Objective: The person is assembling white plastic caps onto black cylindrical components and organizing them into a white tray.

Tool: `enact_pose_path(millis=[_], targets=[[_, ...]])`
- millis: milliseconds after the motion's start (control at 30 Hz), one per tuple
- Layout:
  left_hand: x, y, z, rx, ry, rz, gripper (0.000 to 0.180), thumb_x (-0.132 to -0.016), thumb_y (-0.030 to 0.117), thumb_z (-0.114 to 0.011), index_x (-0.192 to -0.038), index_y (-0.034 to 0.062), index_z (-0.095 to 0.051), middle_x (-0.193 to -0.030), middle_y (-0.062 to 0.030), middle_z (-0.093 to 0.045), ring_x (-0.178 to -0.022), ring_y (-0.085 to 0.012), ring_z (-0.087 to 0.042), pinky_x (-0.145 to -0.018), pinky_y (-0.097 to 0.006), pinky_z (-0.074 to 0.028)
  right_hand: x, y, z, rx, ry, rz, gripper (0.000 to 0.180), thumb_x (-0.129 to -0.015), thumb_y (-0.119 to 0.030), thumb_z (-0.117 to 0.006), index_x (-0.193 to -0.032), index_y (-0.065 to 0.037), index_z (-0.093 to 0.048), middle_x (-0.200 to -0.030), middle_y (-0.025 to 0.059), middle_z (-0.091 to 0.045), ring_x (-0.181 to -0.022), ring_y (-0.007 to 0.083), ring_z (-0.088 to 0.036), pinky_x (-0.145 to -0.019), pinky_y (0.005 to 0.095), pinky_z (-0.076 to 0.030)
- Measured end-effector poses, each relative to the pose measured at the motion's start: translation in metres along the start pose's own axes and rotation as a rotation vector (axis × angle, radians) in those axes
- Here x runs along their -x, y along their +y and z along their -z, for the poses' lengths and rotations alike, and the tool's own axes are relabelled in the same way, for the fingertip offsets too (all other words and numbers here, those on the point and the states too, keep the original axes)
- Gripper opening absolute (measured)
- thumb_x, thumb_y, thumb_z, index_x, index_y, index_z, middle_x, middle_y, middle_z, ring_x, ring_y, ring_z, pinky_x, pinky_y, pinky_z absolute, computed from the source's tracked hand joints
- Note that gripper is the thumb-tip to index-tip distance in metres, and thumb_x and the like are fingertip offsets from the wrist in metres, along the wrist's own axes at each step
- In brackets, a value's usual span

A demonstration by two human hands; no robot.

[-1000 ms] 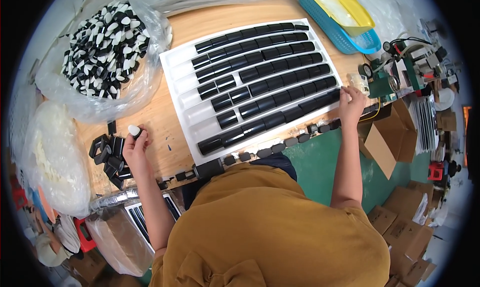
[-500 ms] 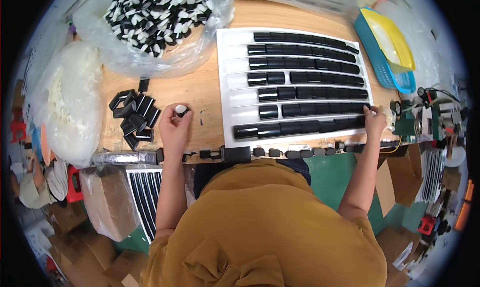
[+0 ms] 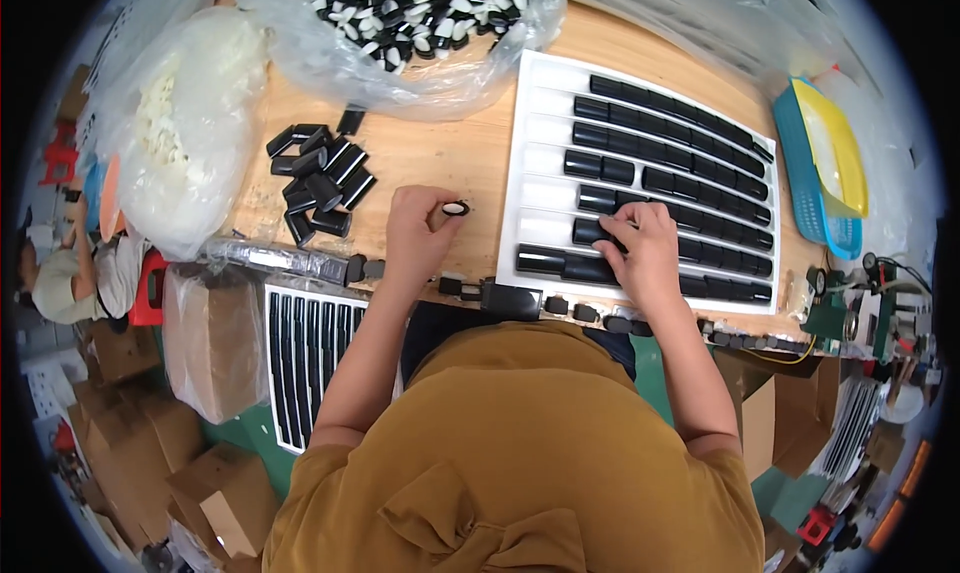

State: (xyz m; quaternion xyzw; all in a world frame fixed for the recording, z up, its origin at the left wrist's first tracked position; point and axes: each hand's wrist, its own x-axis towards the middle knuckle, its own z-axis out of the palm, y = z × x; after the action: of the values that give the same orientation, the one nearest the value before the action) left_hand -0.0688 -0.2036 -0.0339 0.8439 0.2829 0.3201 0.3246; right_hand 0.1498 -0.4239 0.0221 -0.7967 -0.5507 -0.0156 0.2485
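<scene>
My left hand [image 3: 418, 235] is closed over the bare table, pinching a small oval black piece with a white face [image 3: 456, 209] between thumb and fingertips. To its right lies a white slotted tray [image 3: 540, 153] with rows of glossy black pieces. My right hand [image 3: 648, 251] reaches over the tray's near rows. Its thumb and fingertips close on a short black piece [image 3: 587, 232] at the left end of the second row from the front, partly hiding that row. Loose black pieces [image 3: 325, 188] lie in a heap left of my left hand.
A clear plastic bag [image 3: 420, 33] with many black and white pieces lies at the back. Another bag [image 3: 170, 133] with whitish pieces is at the left. A blue basket with a yellow one [image 3: 835, 158] stands at the right. Dark blocks [image 3: 510, 300] line the front edge.
My right hand has moved left from the tray's right edge to the left end of a near row. The left hand still holds its oval piece. The whole view has shifted.
</scene>
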Motion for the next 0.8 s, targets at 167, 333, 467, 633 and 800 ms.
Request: enact_pose_path(millis=[167,333,467,633,800], targets=[[0.003,-0.002,0.002,-0.029,-0.009,0.012,0.027,-0.070,0.000,-0.078,-0.096,0.0057,-0.070,-0.095,-0.0070,-0.062,-0.098,-0.0268,-0.054,-0.081,-0.034,-0.046,-0.006,-0.004,0.001,0.012,-0.057,-0.005,0.029,-0.064,-0.006,-0.083,-0.091,-0.004,-0.074,-0.093,0.0063,-0.062,-0.096,0.0279,-0.057,-0.084,0.0393,-0.045],[0.003,-0.003,0.000,0.057,-0.027,0.029,0.028,-0.070,0.001,-0.078,-0.097,0.0067,-0.071,-0.096,-0.0070,-0.062,-0.102,-0.0280,-0.053,-0.086,-0.036,-0.046,-0.012,-0.002,0.003,0.027,-0.121,-0.026,0.028,-0.063,-0.007,-0.085,-0.089,-0.004,-0.074,-0.091,0.0052,-0.062,-0.095,0.0268,-0.058,-0.085,0.0380,-0.046],[0.004,-0.003,0.001,0.053,-0.030,0.054,0.030,-0.070,0.001,-0.079,-0.098,0.0069,-0.071,-0.097,-0.0069,-0.063,-0.102,-0.0277,-0.053,-0.087,-0.035,-0.046,-0.016,-0.005,0.007,0.059,-0.121,-0.038,0.029,-0.063,-0.011,-0.086,-0.087,-0.004,-0.072,-0.090,0.0049,-0.067,-0.092,0.0261,-0.060,-0.084,0.0384,-0.046],[0.002,-0.003,0.002,0.034,-0.032,0.061,0.031,-0.069,0.001,-0.079,-0.098,0.0067,-0.071,-0.098,-0.0066,-0.063,-0.103,-0.0268,-0.054,-0.087,-0.035,-0.046,-0.016,-0.009,-0.001,0.068,-0.105,-0.184,0.033,-0.071,-0.027,-0.085,-0.086,-0.007,-0.064,-0.081,0.0044,-0.066,-0.082,0.0256,-0.059,-0.077,0.0395,-0.043],[0.001,-0.003,0.001,0.064,-0.032,0.093,0.030,-0.067,0.002,-0.079,-0.095,0.0083,-0.071,-0.095,-0.0064,-0.063,-0.101,-0.0284,-0.054,-0.087,-0.037,-0.045,-0.017,-0.035,-0.015,0.301,-0.056,-0.220,0.044,-0.074,-0.043,-0.082,-0.093,-0.006,-0.065,-0.084,0.0064,-0.067,-0.085,0.0278,-0.060,-0.078,0.0429,-0.044]])
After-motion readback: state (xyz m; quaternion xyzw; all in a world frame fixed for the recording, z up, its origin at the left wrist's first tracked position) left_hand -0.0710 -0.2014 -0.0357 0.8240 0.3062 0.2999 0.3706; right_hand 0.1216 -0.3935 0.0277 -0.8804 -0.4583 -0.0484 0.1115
